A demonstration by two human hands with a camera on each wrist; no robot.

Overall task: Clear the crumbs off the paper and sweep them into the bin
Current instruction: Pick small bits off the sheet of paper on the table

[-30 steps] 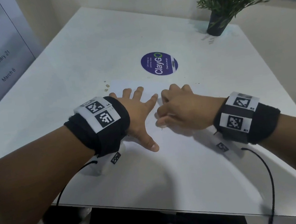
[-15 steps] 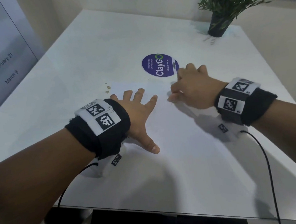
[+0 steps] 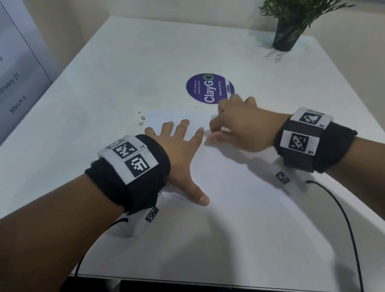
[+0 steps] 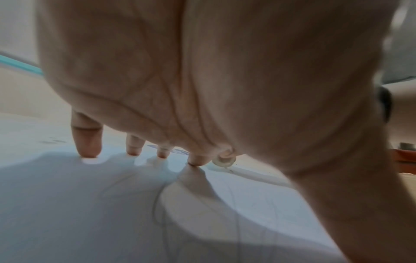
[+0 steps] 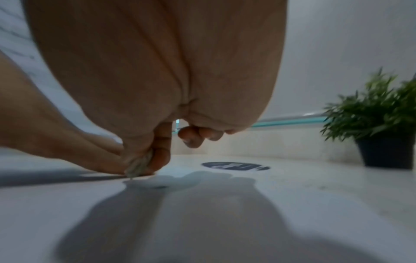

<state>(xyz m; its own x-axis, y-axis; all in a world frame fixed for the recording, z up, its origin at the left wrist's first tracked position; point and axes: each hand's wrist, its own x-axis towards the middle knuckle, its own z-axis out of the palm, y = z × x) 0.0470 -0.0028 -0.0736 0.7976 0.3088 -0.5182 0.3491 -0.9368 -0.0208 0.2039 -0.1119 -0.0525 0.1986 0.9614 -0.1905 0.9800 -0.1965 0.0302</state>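
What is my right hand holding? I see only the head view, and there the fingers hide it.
Observer: In the right wrist view, the right hand pinches a small pale clump between thumb and forefinger. What it is, I cannot tell.
Operator: Does the clump touch down?
Observer: Its lower tip seems just to touch the white surface. The other fingers are curled up above it.
Operator: And the left hand?
Observer: The left wrist view shows the left hand with straight fingertips pressing on the paper.
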